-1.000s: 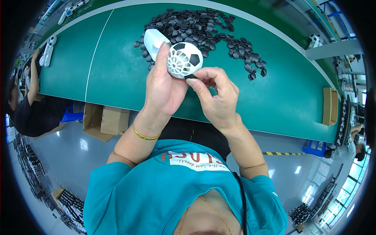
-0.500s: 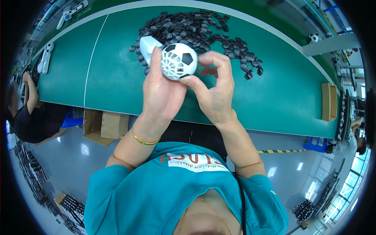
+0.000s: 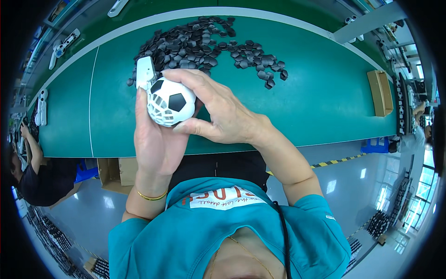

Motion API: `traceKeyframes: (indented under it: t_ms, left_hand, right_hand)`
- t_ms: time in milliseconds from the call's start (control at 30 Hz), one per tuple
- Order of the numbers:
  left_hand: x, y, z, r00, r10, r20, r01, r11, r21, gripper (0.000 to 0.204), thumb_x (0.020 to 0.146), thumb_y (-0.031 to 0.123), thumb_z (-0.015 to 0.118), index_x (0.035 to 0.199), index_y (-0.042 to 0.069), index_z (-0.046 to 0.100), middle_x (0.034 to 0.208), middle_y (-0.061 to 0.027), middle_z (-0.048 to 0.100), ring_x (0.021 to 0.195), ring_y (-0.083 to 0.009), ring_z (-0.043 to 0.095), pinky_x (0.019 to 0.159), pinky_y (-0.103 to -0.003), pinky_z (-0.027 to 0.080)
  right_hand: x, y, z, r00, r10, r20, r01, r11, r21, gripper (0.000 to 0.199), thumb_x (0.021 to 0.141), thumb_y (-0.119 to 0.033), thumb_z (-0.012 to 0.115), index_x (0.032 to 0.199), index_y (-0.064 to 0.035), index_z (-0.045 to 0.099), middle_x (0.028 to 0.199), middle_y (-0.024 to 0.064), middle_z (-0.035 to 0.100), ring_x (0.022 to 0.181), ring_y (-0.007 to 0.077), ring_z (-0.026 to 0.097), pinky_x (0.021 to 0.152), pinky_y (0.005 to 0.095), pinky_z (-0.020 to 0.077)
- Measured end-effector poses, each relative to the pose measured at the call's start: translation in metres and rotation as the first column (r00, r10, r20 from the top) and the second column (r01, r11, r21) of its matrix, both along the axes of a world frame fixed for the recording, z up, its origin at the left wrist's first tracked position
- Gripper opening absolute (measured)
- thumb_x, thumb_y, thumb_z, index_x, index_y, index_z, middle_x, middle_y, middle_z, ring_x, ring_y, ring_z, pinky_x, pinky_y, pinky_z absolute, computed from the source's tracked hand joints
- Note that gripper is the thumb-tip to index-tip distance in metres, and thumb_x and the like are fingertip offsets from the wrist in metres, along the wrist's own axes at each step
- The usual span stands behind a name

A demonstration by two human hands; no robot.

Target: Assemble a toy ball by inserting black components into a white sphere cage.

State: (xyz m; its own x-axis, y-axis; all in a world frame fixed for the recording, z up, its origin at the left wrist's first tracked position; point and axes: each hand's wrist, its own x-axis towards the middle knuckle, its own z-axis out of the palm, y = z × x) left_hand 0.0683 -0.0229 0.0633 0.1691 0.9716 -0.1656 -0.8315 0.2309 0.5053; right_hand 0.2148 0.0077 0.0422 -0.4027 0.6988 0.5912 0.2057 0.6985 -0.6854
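Observation:
A white soccer-ball-shaped plastic housing [image 3: 186, 91] with black pentagon patches is held above the bench between both hands. Its lower left part shows a slotted white grille [image 3: 159, 110]. From its upper left a white plastic arm [image 3: 145, 69] sticks out. My left hand [image 3: 160, 146] supports the ball from the left and below, thumb along its side. Around the top and right of the ball curve the fingers and thumb of my right hand [image 3: 227, 111]; its other fingertips are hidden behind. Beyond the ball lies a heap of loose black pentagon pieces [image 3: 179, 51].
The green bench [image 3: 302, 102] has a raised pale edge at the back. A cardboard tray [image 3: 381, 94] sits at its right end. On the left, a person in dark clothes [image 3: 51, 181] works by another white device [image 3: 42, 107]. Open cardboard boxes [image 3: 109, 174] stand below the bench.
Both hands have brought the ball left and a little nearer me in the view. My right hand, earlier blurred at the ball's right side, now wraps over its top and right. The camera view has shifted too.

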Motion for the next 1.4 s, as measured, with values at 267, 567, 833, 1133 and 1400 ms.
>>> traceKeyframes:
  t_ms: [267, 567, 833, 1133, 1400]
  left_hand:
    - [-0.081, 0.013, 0.026, 0.572, -0.294, -0.766, 0.712, 0.641, 0.286, 0.064, 0.080, 0.027, 0.070, 0.131, 0.000, 0.043, 0.114, -0.0123, 0.058, 0.097, -0.0249, 0.062, 0.082, -0.034, 0.050]
    - [-0.018, 0.023, 0.017, 0.260, 0.087, -0.962, 0.737, 0.626, 0.256, 0.089, 0.060, 0.011, 0.081, 0.137, -0.002, 0.037, 0.114, -0.0134, 0.060, 0.102, -0.0253, 0.062, 0.088, -0.034, 0.048]
    - [-0.019, 0.028, -0.005, 0.425, -0.043, -0.904, 0.520, 0.830, 0.204, 0.084, 0.067, 0.014, 0.080, 0.137, -0.001, 0.036, 0.118, -0.0136, 0.058, 0.108, -0.0213, 0.059, 0.092, -0.032, 0.046]
    - [-0.022, 0.032, -0.017, 0.485, -0.014, -0.874, 0.402, 0.892, 0.208, 0.075, 0.075, 0.014, 0.075, 0.136, 0.000, 0.034, 0.118, -0.0121, 0.056, 0.104, -0.0191, 0.059, 0.090, -0.032, 0.047]
    - [-0.013, 0.035, -0.018, 0.638, -0.107, -0.763, 0.357, 0.919, 0.170, 0.081, 0.080, 0.009, 0.069, 0.142, -0.001, 0.019, 0.119, -0.0118, 0.052, 0.107, -0.0200, 0.055, 0.092, -0.033, 0.045]
  right_hand:
    - [0.027, -0.013, -0.001, 0.898, 0.019, -0.439, -0.235, 0.866, -0.442, 0.074, 0.079, -0.028, 0.073, 0.135, 0.0019, 0.037, 0.123, 0.0131, 0.053, 0.113, 0.0202, 0.054, 0.097, 0.0341, 0.0439]
    - [0.037, -0.029, 0.005, 0.835, 0.064, -0.547, -0.479, 0.575, -0.663, 0.061, 0.083, -0.025, 0.070, 0.131, 0.0024, 0.043, 0.115, 0.0113, 0.058, 0.106, 0.0174, 0.058, 0.093, 0.0312, 0.0467]
    - [0.111, -0.003, -0.027, 0.679, -0.628, 0.380, 0.702, 0.707, -0.085, 0.015, 0.080, -0.010, 0.070, 0.093, -0.0042, 0.067, 0.086, 0.0064, 0.063, 0.078, 0.0173, 0.062, 0.069, 0.0293, 0.0487]
    - [0.116, 0.010, -0.036, 0.607, -0.644, 0.466, 0.649, 0.740, 0.177, 0.011, 0.078, -0.010, 0.070, 0.086, -0.0045, 0.065, 0.084, 0.0072, 0.062, 0.076, 0.0241, 0.059, 0.069, 0.0339, 0.0486]
    - [0.062, -0.004, 0.001, 0.857, -0.487, 0.171, 0.498, 0.696, -0.518, 0.013, 0.085, -0.012, 0.069, 0.085, -0.0018, 0.060, 0.081, -0.0003, 0.059, 0.073, 0.0074, 0.055, 0.064, 0.0224, 0.0449]
